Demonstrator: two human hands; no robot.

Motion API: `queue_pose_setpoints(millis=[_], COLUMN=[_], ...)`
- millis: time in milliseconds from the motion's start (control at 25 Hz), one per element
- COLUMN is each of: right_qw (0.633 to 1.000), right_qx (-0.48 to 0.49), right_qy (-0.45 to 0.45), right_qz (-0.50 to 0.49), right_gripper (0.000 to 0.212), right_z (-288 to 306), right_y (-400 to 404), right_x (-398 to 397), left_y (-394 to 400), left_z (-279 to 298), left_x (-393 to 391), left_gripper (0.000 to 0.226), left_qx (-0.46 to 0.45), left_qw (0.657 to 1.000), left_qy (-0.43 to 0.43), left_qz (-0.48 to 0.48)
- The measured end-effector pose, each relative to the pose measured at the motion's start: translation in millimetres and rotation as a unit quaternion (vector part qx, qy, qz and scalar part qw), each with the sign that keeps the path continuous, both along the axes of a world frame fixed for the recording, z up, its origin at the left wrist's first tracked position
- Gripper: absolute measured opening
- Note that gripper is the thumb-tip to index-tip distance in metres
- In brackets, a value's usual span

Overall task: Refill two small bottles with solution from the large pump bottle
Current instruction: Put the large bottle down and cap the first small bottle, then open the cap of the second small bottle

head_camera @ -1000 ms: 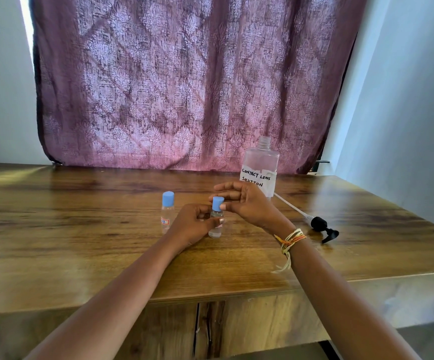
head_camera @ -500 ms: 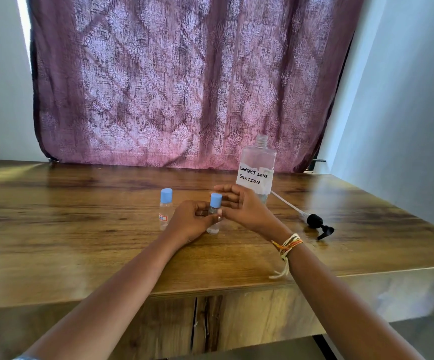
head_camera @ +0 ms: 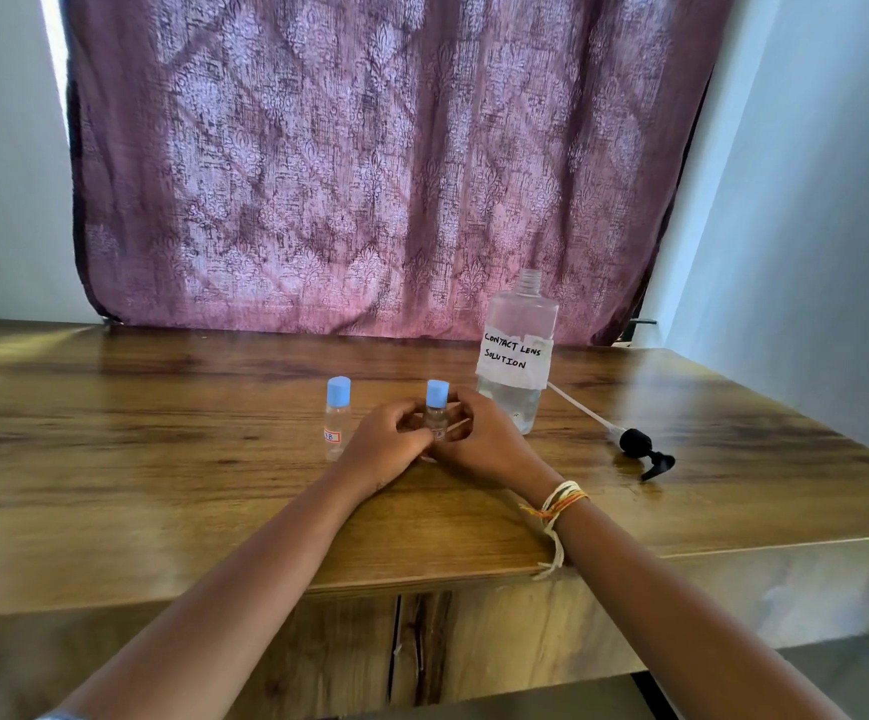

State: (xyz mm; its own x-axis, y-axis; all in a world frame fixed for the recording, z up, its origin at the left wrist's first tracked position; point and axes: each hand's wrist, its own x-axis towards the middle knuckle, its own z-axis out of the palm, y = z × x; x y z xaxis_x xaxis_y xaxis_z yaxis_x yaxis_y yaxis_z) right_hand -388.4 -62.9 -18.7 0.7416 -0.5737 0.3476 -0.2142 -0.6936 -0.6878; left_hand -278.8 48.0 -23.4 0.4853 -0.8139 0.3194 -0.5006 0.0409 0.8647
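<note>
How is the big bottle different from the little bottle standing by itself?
The big bottle has no cap and an open neck; the little bottle wears a blue cap. The big bottle is far taller and wider than the little bottle. The big bottle has a white handwritten label reading "Contact Lens Solution"; the little bottle has a tiny label edged in red. Both are clear, upright on the table, and untouched.

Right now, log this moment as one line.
both hands hold right small bottle, capped | left small bottle capped | large bottle open | pump on table
</note>
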Motion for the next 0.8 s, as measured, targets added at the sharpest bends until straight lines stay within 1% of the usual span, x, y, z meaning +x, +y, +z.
queue_pose_setpoints(millis=[200, 320, 520, 640, 680, 720, 800], right_qw=[0.999, 0.998, 0.997, 0.997, 0.997, 0.996, 0.995], right_qx=[0.016, -0.008, -0.012, 0.015, 0.020, 0.023, 0.010], right_qy=[-0.015, -0.013, 0.003, 0.021, 0.028, 0.034, 0.051], right_qz=[-0.047, -0.063, -0.081, -0.076, -0.074, -0.074, -0.088], right_gripper=[0.043, 0.034, 0.028, 0.036, 0.035, 0.029, 0.021], right_z=[0, 3, 3, 4, 4, 3, 1], right_y=[-6, -9, -15, -11, -8, -4, 4], right_x=[17, 31, 46, 41, 37, 33, 24], left_y=[-6, -8, -11, -10, -9, -7, 1], left_z=[-4, -5, -8, -7, -7, -6, -6], left_x=[3, 4, 5, 1, -2, -5, -12], left_gripper=[0.055, 0.060, 0.065, 0.068, 0.068, 0.067, 0.059], left_qx=[0.023, 0.041, 0.062, 0.079, 0.085, 0.091, 0.104], left_qw=[0.999, 0.998, 0.995, 0.992, 0.990, 0.989, 0.986], left_qy=[0.016, 0.005, -0.032, -0.072, -0.082, -0.089, -0.098], left_qz=[0.040, 0.050, 0.066, 0.070, 0.073, 0.078, 0.087])
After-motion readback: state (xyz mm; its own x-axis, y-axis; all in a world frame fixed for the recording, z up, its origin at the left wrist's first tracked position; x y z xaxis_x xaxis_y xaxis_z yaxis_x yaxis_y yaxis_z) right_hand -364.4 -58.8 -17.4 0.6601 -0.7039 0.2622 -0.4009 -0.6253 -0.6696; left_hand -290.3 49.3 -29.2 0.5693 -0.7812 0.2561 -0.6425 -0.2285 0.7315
